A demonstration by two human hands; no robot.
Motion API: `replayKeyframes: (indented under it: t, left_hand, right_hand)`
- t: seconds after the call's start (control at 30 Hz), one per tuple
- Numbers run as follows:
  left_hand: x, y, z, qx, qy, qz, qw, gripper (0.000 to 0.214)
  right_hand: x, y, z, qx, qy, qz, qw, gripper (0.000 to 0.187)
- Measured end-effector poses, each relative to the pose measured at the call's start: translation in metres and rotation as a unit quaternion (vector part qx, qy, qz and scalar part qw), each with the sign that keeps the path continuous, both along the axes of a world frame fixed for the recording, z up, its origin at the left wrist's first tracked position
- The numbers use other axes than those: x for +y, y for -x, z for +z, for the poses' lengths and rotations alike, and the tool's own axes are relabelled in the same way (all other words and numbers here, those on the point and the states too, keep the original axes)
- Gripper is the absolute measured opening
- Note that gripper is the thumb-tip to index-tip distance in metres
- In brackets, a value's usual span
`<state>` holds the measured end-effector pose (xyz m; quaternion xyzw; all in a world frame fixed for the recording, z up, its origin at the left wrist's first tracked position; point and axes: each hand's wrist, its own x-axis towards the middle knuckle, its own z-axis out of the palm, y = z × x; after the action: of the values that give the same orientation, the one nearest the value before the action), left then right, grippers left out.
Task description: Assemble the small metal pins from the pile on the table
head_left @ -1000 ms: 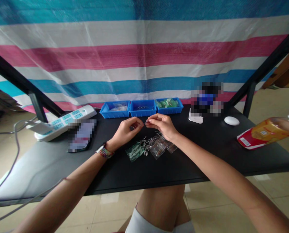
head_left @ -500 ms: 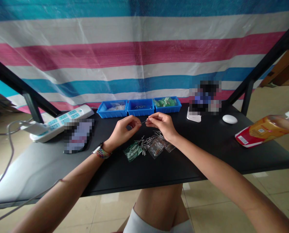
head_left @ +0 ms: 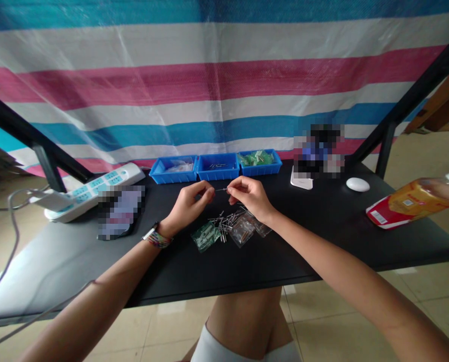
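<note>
Spreading beneath everything, the black table (head_left: 179, 276) bears the middle blue tray (head_left: 218, 176) at twelve o'clock. Nearer, the left hand (head_left: 191, 202) and right hand (head_left: 252, 199), with loose pins (head_left: 229, 221) at their six o'clock, pinch opposite ends of a thin rod (head_left: 221, 190) between them. A slack pinch could drop it among those pins. The hands stand wider apart than half a second ago, baring more rod.

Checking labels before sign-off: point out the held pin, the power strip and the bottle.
Held pin (head_left: 221, 189): head view, on its exposed shaft.
Power strip (head_left: 98, 187): head view, on its socketed top.
Bottle (head_left: 409, 202): head view, on its label.
</note>
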<state>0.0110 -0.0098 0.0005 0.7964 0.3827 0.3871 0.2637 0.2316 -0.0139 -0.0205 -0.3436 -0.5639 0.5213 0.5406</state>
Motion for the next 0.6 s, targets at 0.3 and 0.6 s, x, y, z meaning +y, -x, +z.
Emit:
replayKeyframes:
  t: [0.3,0.6]
  left_hand:
    - [0.0015,0.0001,-0.0034,-0.026,-0.025,-0.006,0.999,0.022]
    - [0.0019,-0.0003,0.0010,-0.002,-0.046,0.010,0.999,0.034]
  right_hand:
    - [0.0014,0.0013,-0.0023,-0.017,-0.001,-0.018,1.000,0.046]
    - [-0.0016,0.0017,0.0012,0.036,0.007,-0.005,0.999,0.026]
